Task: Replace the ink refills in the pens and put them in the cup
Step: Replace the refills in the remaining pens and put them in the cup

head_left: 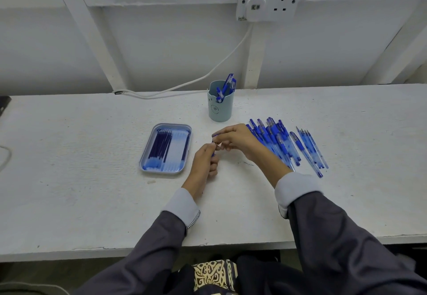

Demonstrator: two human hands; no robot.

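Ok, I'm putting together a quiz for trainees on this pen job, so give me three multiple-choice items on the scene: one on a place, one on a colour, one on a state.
1. Where does the tray of refills lie?
A) just left of the left hand
B) at the table's far right end
C) on the person's lap

2. What colour is the cup?
A) red
B) pale blue-green
C) black

3. What are the two hands doing?
A) lying flat
B) reaching into the cup
C) both holding one pen

Answers:
1 A, the tray sits beside that hand.
2 B, its wall shows the colour.
3 C, the left hand and right hand meet on the pen.
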